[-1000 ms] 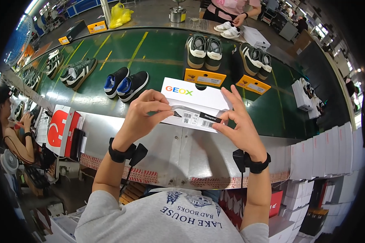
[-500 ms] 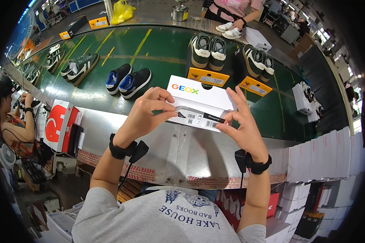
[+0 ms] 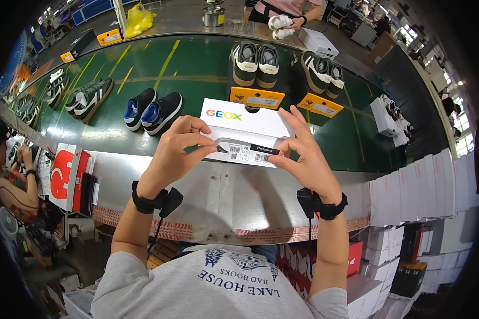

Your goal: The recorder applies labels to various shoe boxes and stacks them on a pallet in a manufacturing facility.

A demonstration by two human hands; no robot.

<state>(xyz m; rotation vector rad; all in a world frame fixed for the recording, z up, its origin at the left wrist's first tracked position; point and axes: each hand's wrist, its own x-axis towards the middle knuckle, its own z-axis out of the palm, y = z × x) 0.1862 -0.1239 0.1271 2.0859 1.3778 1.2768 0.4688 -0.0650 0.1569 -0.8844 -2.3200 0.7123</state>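
A white shoebox [image 3: 261,122] is clamped at its 2 ends by the grip of the left hand [image 3: 176,148] and right hand [image 3: 311,160].

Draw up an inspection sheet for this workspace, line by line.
Surface: green belt with yellow stripes; metal ledge along the near edge.
Job's things: white box, label at its near side.
Clutter: black shoes left of the box; green pairs atop orange-ended boxes beyond it; yellow bag and can farther off.
Grip: left hand pinches at the label's left end, right hand at its right end.
Cables: black cord hanging from each wristband.
Surroundings: co-worker across the belt holding white shoes; another person at left; stacked boxes at right.
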